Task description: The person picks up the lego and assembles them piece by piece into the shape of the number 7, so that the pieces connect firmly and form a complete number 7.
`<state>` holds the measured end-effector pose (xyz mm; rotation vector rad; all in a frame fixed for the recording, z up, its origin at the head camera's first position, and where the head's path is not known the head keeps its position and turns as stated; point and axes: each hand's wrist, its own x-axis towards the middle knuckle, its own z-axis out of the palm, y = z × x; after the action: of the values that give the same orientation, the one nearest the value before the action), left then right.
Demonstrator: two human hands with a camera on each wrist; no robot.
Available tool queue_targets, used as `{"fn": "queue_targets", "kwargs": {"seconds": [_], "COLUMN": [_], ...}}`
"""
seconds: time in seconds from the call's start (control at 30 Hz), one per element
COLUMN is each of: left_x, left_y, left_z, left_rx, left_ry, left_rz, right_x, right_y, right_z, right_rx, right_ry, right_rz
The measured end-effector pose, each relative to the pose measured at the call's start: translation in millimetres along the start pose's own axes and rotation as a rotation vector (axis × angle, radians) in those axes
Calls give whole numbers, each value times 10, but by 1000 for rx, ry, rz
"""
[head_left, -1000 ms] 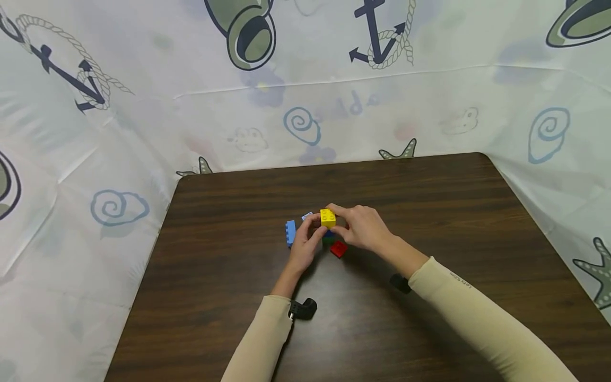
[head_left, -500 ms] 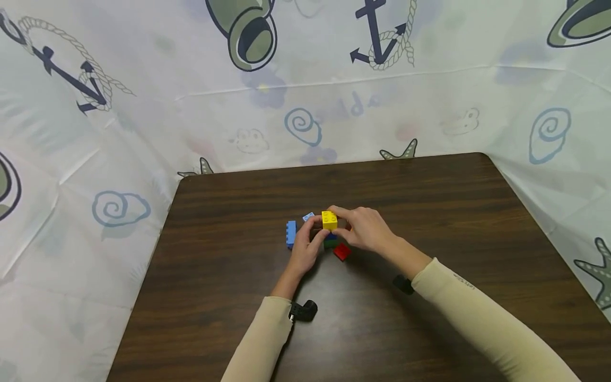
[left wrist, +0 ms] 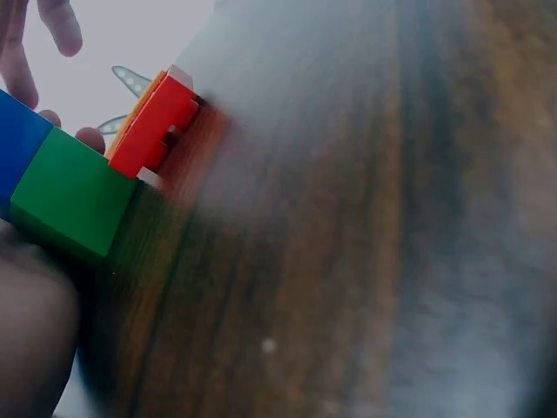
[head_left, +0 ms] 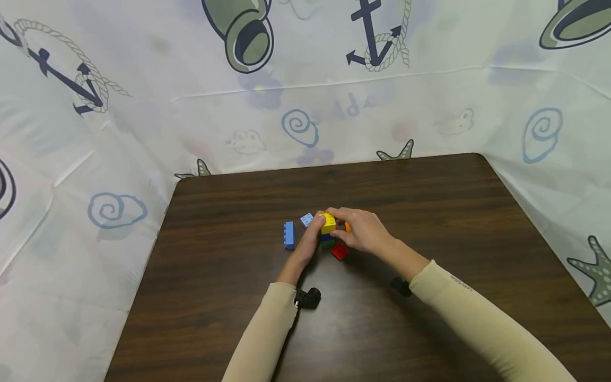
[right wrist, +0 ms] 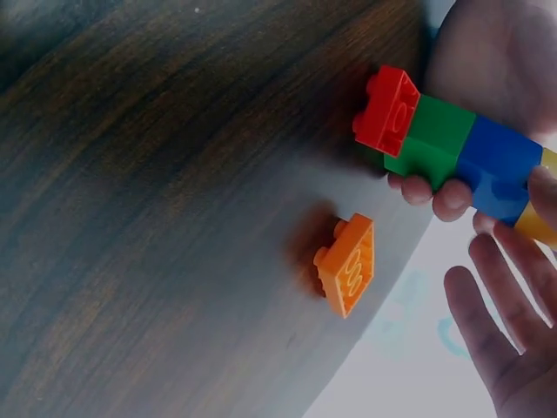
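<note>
A stack of toy bricks stands on the table between the hands: a green brick (right wrist: 439, 144) lowest, a dark blue brick (right wrist: 498, 170) over it, a yellow brick (head_left: 328, 225) on top. My left hand (head_left: 307, 241) holds the stack from its left side, with fingertips showing round the green and blue bricks in the right wrist view. From the right, my right hand (head_left: 363, 229) pinches the yellow brick between thumb and fingers; its other fingers are spread. A red brick (head_left: 340, 251) lies on its side close to the green one.
An orange brick (right wrist: 346, 266) lies on its side beneath the right hand. Left of the stack are a long blue brick (head_left: 289, 235) and a light blue brick (head_left: 306, 219). A printed curtain (head_left: 215, 127) hangs behind the dark wooden table (head_left: 406, 185).
The left hand's fingers have shifted from beside the yellow brick to along the stack's left side. The yellow brick is now squarely over the blue one, and the right hand still holds it.
</note>
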<state>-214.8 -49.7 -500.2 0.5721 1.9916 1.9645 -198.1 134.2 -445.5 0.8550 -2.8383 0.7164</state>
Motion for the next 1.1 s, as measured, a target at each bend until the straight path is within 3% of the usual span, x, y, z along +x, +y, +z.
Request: {"fn": "queue_targets", "kwargs": {"seconds": [0.13,0.3,0.43,0.57,0.67,0.83,0.93,1.1], "left_x": [79,124,139,115,87,78,54,-16], "left_y": [-190,-210,-209,-229,-242,-257,-168,26], "left_z": [20,83,97,92,89,79,62,68], "left_rx": [-7,37,83,67,39,-61,-91,-78], "left_ry": [55,133,158,166,161,91,34,2], "left_rz": [-44,-33,-33,-33,-36,-20,-16,27], "right_x": [-18,-31,-35,-35,-48,-80,-91,-95], "right_y": [14,36,43,70,134,340,457,508], "right_z": [14,-3,-12,6,3,-1,47,151], "right_rx": [7,16,18,49,129,168,88,-40], "right_ry": [25,52,59,26,-36,-91,-110,-161], "right_rz": [-9,-39,-44,-53,-27,133,273,451]}}
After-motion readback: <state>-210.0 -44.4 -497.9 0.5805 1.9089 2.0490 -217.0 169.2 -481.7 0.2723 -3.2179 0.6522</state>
